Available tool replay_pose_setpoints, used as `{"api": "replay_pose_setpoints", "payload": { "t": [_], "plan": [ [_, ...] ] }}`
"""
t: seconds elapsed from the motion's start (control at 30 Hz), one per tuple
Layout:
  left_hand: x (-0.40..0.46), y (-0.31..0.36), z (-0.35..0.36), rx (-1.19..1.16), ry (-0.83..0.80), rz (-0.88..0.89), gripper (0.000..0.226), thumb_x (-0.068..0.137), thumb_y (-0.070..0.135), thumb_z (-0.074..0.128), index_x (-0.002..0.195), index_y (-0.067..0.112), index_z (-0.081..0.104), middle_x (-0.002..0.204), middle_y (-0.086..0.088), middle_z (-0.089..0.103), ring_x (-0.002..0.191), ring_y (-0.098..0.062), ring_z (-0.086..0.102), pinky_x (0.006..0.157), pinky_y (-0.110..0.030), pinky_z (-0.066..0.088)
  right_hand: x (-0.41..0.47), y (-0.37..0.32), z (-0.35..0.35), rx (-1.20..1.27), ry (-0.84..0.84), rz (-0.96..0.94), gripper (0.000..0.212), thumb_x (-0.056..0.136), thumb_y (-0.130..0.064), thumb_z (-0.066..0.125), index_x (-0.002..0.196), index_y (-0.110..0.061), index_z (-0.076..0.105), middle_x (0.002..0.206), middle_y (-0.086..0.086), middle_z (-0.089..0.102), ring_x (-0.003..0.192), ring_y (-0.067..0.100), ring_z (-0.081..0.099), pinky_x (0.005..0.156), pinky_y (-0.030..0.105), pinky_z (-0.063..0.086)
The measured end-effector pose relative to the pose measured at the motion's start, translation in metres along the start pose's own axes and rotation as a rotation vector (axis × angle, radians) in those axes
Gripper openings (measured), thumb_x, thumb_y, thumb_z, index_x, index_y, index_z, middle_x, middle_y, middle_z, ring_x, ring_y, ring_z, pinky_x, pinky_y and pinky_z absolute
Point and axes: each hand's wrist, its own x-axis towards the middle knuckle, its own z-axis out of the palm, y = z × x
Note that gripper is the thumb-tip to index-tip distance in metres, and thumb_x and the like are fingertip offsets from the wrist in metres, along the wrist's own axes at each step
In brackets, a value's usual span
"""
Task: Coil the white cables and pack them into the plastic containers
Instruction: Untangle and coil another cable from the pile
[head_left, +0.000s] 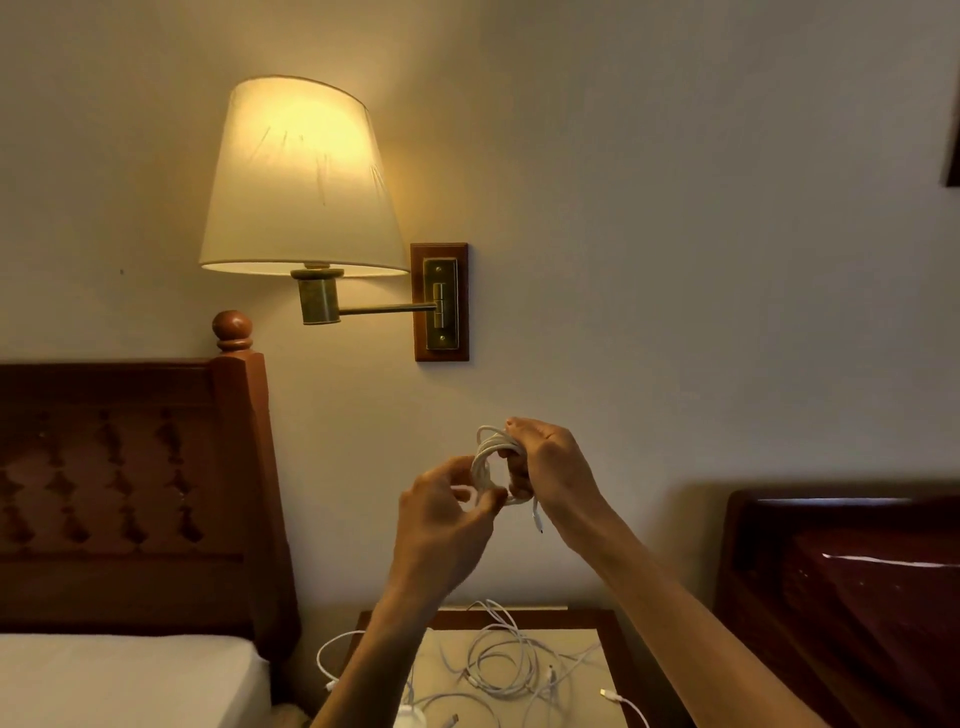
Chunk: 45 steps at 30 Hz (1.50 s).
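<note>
A coiled white cable (488, 457) is held up in front of the wall, above the nightstand. My right hand (550, 467) grips the right side of the coil, fingers curled through its loops. My left hand (447, 525) pinches the coil's lower left part between thumb and fingers. A short cable end with a connector hangs down below my right hand. Several loose white cables (504, 665) lie tangled on the nightstand (597, 623) below. No plastic container is plainly visible.
A lit wall lamp (301, 176) hangs at the upper left on a swing arm. A bed with a wooden headboard (130, 483) and white mattress stands at the left. Another dark wooden headboard (841, 571) stands at the right.
</note>
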Motion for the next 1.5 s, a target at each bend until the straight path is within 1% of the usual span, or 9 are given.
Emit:
{"api": "replay_pose_setpoints", "payload": {
  "t": [0.13, 0.27, 0.5, 0.63, 0.8, 0.97, 1.07, 1.3, 1.5],
  "plan": [
    [-0.015, -0.005, 0.004, 0.321, 0.055, 0.022, 0.03, 0.089, 0.041, 0.063, 0.067, 0.02, 0.065, 0.055, 0.008, 0.055, 0.047, -0.005, 0.046, 0.043, -0.011, 0.033, 0.004, -0.001, -0.005, 0.018, 0.006, 0.04, 0.042, 0.104, -0.028, 0.04, 0.069, -0.012, 0.058, 0.057, -0.001, 0.049, 0.054, 0.01, 0.046, 0.055, 0.023, 0.042],
    [-0.035, -0.009, 0.011, 0.257, 0.108, 0.036, 0.036, 0.089, 0.041, 0.062, 0.06, 0.02, 0.062, 0.049, 0.009, 0.053, 0.045, -0.009, 0.049, 0.046, -0.014, 0.037, 0.013, -0.007, -0.012, 0.064, -0.03, 0.101, 0.041, 0.102, -0.026, 0.042, 0.068, -0.009, 0.057, 0.059, 0.002, 0.048, 0.056, 0.014, 0.045, 0.056, 0.027, 0.043],
    [-0.028, -0.016, -0.003, 0.228, -0.069, -0.185, 0.023, 0.087, 0.048, 0.062, 0.105, 0.034, 0.063, 0.098, 0.018, 0.059, 0.088, -0.014, 0.062, 0.077, -0.042, 0.057, 0.006, -0.003, 0.002, 0.084, -0.148, 0.05, 0.041, 0.103, -0.025, 0.041, 0.068, -0.011, 0.058, 0.056, -0.001, 0.047, 0.053, 0.012, 0.044, 0.055, 0.025, 0.042],
    [-0.016, -0.008, -0.012, 0.199, -0.024, 0.094, 0.068, 0.08, -0.001, 0.066, 0.125, 0.044, 0.041, 0.106, 0.026, 0.044, 0.1, -0.005, 0.045, 0.084, -0.026, 0.043, 0.003, -0.003, 0.007, 0.015, -0.118, -0.021, 0.041, 0.104, -0.028, 0.041, 0.07, -0.014, 0.059, 0.058, -0.001, 0.051, 0.056, 0.01, 0.047, 0.057, 0.022, 0.045],
    [-0.01, 0.001, -0.023, -0.37, -0.241, -0.076, 0.044, 0.074, -0.026, 0.043, 0.102, 0.004, 0.057, 0.093, -0.009, 0.058, 0.085, -0.01, 0.052, 0.066, -0.014, 0.044, 0.0, 0.001, 0.009, -0.021, -0.108, -0.05, 0.038, 0.103, -0.03, 0.043, 0.076, -0.012, 0.063, 0.064, 0.0, 0.057, 0.059, 0.008, 0.051, 0.057, 0.018, 0.047],
    [-0.009, 0.008, -0.021, -0.53, -0.255, -0.168, 0.018, 0.061, 0.015, 0.05, 0.077, 0.009, 0.056, 0.079, -0.004, 0.059, 0.08, -0.014, 0.051, 0.069, -0.028, 0.036, -0.002, 0.005, 0.015, -0.069, -0.063, -0.105, 0.032, 0.102, -0.03, 0.045, 0.081, -0.017, 0.065, 0.072, -0.003, 0.064, 0.072, 0.008, 0.06, 0.069, 0.018, 0.049],
    [0.0, 0.007, -0.014, -0.476, -0.195, -0.149, 0.033, 0.094, 0.044, 0.047, 0.087, 0.017, 0.064, 0.082, -0.002, 0.063, 0.081, -0.012, 0.054, 0.073, -0.024, 0.037, 0.0, 0.004, 0.016, -0.097, -0.036, -0.161, 0.032, 0.102, -0.028, 0.046, 0.076, -0.019, 0.064, 0.07, -0.002, 0.062, 0.069, 0.012, 0.058, 0.072, 0.031, 0.05],
    [0.01, 0.001, 0.01, -0.494, 0.043, 0.011, 0.039, 0.096, 0.039, 0.036, 0.089, 0.015, 0.066, 0.071, 0.009, 0.066, 0.066, -0.002, 0.06, 0.063, -0.013, 0.047, -0.006, 0.004, 0.015, -0.164, -0.001, -0.225, 0.025, 0.103, -0.028, 0.044, 0.09, -0.021, 0.064, 0.077, -0.01, 0.062, 0.072, 0.006, 0.06, 0.063, 0.01, 0.047],
    [0.014, -0.006, 0.006, -0.412, 0.168, -0.005, 0.044, 0.099, 0.041, 0.038, 0.065, 0.018, 0.054, 0.047, 0.013, 0.041, 0.05, -0.003, 0.035, 0.05, -0.013, 0.033, -0.017, 0.018, -0.014, -0.363, -0.038, -0.273, 0.013, 0.095, -0.022, 0.06, 0.095, -0.02, 0.072, 0.081, -0.006, 0.071, 0.077, 0.01, 0.068, 0.074, 0.024, 0.058]
  ]
}}
